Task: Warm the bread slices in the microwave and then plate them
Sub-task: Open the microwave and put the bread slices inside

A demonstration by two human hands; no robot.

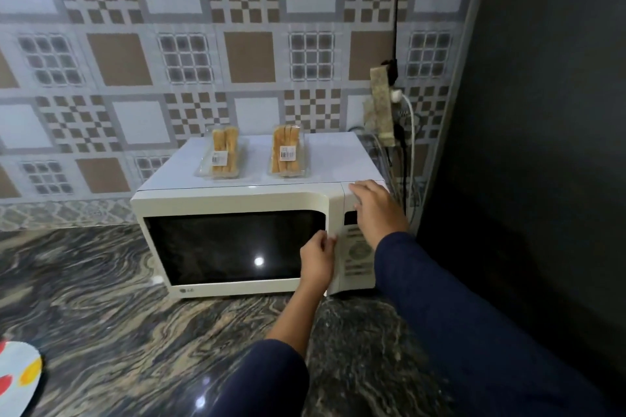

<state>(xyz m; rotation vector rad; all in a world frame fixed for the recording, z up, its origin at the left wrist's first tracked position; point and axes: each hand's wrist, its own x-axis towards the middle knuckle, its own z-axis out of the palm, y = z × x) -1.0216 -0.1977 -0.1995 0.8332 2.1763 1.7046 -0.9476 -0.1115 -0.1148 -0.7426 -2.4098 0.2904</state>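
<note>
- My left hand (316, 261) is at the right edge of the microwave (237, 200) door (233, 247). Its fingers (327, 242) are curled onto that edge, just beside the button panel (357, 254).
- The door sits flush with the front, and its dark window shows only a spot of reflected light.
- My right hand (376, 210) lies on the microwave's top corner, at 1 o'clock from my left hand. Its fingers (364, 188) are straight and slightly apart, flat on the casing, holding nothing.
- The bread is on the microwave's roof, at 12 o'clock from the door. It is in two clear packs of slices standing on edge, near each other but not touching: the left pack (222, 154) and the right pack (288, 152). Each has a barcode label.
- The microwave stands on the marbled table (101, 298), close to the tiled wall (169, 44).
- A plate (17, 372) with red and yellow marks lies at 8 o'clock, well apart from the microwave and cut off by the frame edge.
- A power strip (381, 105) hangs on the wall at 2 o'clock of the microwave, with cords plugged in.
</note>
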